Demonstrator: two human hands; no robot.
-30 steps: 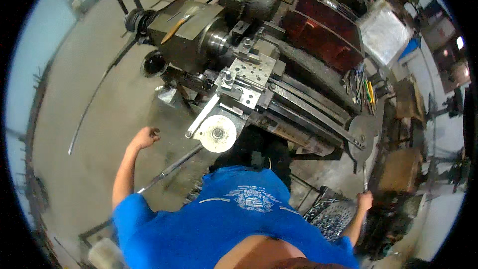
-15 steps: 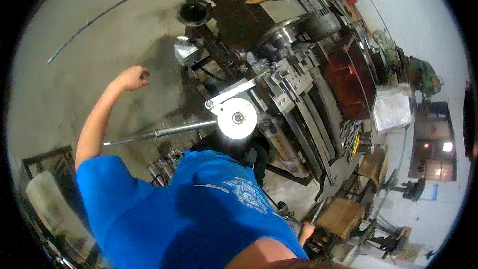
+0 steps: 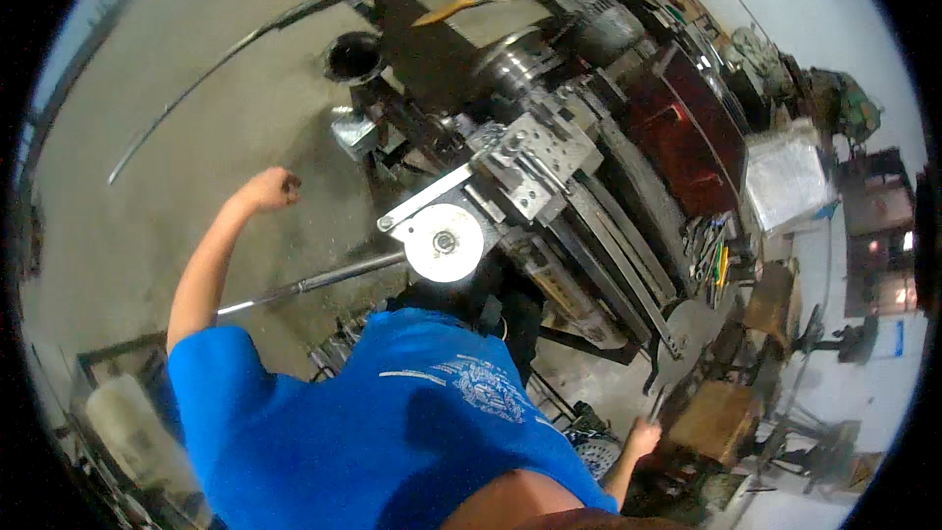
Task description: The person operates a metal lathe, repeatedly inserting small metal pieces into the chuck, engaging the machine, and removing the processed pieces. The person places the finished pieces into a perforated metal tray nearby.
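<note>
Lever [image 3: 660,402] gripped in my right hand [image 3: 643,438], just below the grey plate [image 3: 689,332] at the machine's [image 3: 535,162] right end. My left hand [image 3: 267,190] hangs in mid-air, fingers curled; I can't tell whether it's fully closed. Between my arms sits a white disc [image 3: 442,257], a silver bar [image 3: 429,198] just above it. Farther off, a wooden-handled brush [image 3: 453,10] lies on the machine; a dark red box [image 3: 692,132] stands behind.

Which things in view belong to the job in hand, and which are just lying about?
In the job:
right hand, gripping a metal handle
machine, which the handle appears joined to
left hand, raised, apparently holding nothing

Seemingly lying about:
brush, on top of the machine
dark red box
hand tools, near the box
</note>
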